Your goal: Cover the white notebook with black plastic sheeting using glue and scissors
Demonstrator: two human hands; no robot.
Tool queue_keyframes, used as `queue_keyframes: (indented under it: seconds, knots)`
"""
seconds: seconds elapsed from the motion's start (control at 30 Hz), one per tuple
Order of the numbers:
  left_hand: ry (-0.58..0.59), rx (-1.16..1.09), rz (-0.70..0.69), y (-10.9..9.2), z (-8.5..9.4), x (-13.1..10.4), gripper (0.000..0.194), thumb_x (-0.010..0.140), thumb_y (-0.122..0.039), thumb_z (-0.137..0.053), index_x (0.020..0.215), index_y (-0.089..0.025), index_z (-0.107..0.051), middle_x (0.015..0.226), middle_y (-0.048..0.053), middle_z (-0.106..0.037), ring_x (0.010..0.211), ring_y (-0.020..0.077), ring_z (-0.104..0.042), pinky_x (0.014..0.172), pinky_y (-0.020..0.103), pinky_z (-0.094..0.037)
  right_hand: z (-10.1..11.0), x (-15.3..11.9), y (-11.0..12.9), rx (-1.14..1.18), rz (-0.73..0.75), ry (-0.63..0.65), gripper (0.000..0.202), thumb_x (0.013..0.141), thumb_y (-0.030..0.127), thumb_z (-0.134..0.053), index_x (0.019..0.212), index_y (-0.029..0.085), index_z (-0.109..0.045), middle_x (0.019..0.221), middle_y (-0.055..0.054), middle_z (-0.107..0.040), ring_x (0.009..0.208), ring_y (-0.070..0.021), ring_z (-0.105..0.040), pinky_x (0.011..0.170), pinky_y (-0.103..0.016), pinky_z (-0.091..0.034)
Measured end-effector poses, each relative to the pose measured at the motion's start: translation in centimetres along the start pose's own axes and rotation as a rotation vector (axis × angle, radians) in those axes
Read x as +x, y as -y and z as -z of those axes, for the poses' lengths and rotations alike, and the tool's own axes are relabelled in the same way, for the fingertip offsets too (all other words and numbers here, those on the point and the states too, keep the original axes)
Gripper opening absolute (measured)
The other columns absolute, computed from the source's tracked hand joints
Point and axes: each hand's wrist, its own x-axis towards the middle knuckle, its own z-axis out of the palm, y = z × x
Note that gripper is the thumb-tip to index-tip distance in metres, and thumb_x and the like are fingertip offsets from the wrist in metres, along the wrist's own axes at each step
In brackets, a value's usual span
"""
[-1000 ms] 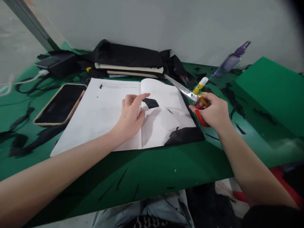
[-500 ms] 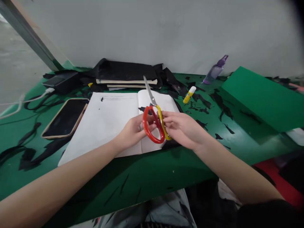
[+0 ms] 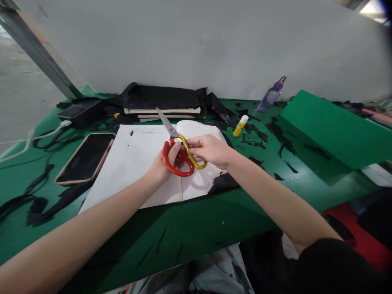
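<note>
Scissors (image 3: 168, 123) with one red and one yellow handle are held over an open book (image 3: 131, 159) with white pages. Their blades look closed together and point up and to the left. My left hand (image 3: 162, 165) is closed on the red handle, its thumb through the loop. The fingers of my right hand (image 3: 211, 150) pinch the yellow handle from the right side; some fingertips are hidden behind it. A ragged black piece (image 3: 225, 182) lies along the book's lower right edge.
A phone (image 3: 85, 157) lies left of the book, near a black box (image 3: 81, 113) with a white cable. Black-covered books (image 3: 162, 96) are behind. To the right are a glue stick (image 3: 240, 125), black scraps (image 3: 280, 136), a purple spray bottle (image 3: 271, 96) and a green board (image 3: 333, 130).
Both hands have moved left with the scissors. The blades have swung further to the left, and the black piece at the book's lower right shows more.
</note>
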Motion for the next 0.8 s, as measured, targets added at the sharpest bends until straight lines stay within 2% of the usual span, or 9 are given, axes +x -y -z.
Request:
queue_keyframes:
  seconds: [0.07, 0.1, 0.27, 0.37, 0.5, 0.63, 0.8]
  knots:
    - [-0.034, -0.093, 0.035, 0.4, 0.1, 0.4, 0.029, 0.084, -0.043, -0.05, 0.073, -0.017, -0.058, 0.062, 0.002, -0.057, 0.052, 0.0112, -0.052, 0.045, 0.022, -0.04, 0.5, 0.4, -0.1, 0.046, -0.045, 0.086, 0.013, 0.079, 0.018, -0.054, 0.081, 0.02, -0.067, 0.077, -0.003, -0.068, 0.067, -0.0149, -0.063, 0.063, -0.031, -0.053]
    - [-0.052, -0.136, 0.05, 0.6, 0.2, 0.6, 0.027, 0.084, -0.04, -0.051, 0.072, -0.017, -0.058, 0.063, 0.002, -0.057, 0.053, 0.0112, -0.052, 0.045, 0.021, -0.04, 0.7, 0.6, 0.0, 0.01, -0.043, 0.073, 0.012, 0.079, 0.019, -0.055, 0.082, 0.02, -0.067, 0.079, -0.003, -0.069, 0.069, -0.0149, -0.064, 0.065, -0.03, -0.053]
    - [-0.103, -0.257, 0.042, 0.3, 0.5, 1.1, 0.021, 0.081, -0.031, -0.049, 0.069, -0.016, -0.056, 0.067, 0.003, -0.058, 0.055, 0.0102, -0.053, 0.05, 0.021, -0.043, 2.2, 0.3, 1.2, -0.418, 0.153, -0.271, 0.013, 0.08, 0.024, -0.054, 0.083, 0.019, -0.065, 0.081, -0.003, -0.069, 0.074, -0.0154, -0.064, 0.073, -0.03, -0.05]
    - [-0.142, -0.339, 0.06, -0.3, 0.5, 0.9, 0.015, 0.077, -0.027, -0.053, 0.067, -0.016, -0.054, 0.058, 0.0, -0.055, 0.05, 0.0102, -0.052, 0.051, 0.023, -0.044, 3.8, -0.1, 0.6, -0.52, 0.221, -0.392, 0.017, 0.083, 0.025, -0.048, 0.085, 0.018, -0.063, 0.081, -0.002, -0.069, 0.074, -0.0147, -0.064, 0.073, -0.029, -0.048]
    - [-0.137, -0.374, 0.114, -0.8, 0.4, 0.8, 0.018, 0.077, -0.03, -0.053, 0.068, -0.015, -0.055, 0.054, 0.0, -0.056, 0.052, 0.0139, -0.058, 0.052, 0.025, -0.047, 5.5, -0.6, -2.1, -0.619, 0.235, -0.5, 0.02, 0.086, 0.026, -0.044, 0.091, 0.018, -0.062, 0.083, -0.004, -0.068, 0.078, -0.0158, -0.064, 0.074, -0.029, -0.048]
    - [-0.133, -0.377, 0.156, -1.0, 0.3, 0.8, 0.016, 0.074, -0.029, -0.055, 0.071, -0.014, -0.056, 0.058, 0.002, -0.059, 0.053, 0.0148, -0.059, 0.052, 0.026, -0.049, 6.5, -1.4, -5.9, -0.806, 0.22, -0.571, 0.025, 0.087, 0.024, -0.04, 0.101, 0.017, -0.06, 0.101, -0.008, -0.066, 0.098, -0.0212, -0.059, 0.086, -0.035, -0.045]
    - [-0.11, -0.312, 0.185, -0.8, 0.4, 0.9, 0.018, 0.076, -0.031, -0.056, 0.068, -0.014, -0.058, 0.056, 0.002, -0.06, 0.05, 0.014, -0.057, 0.05, 0.025, -0.049, 9.0, -2.4, -10.2, -0.838, 0.131, -0.562, 0.035, 0.087, 0.016, -0.031, 0.111, 0.018, -0.058, 0.114, -0.008, -0.063, 0.108, -0.0201, -0.057, 0.093, -0.037, -0.044]
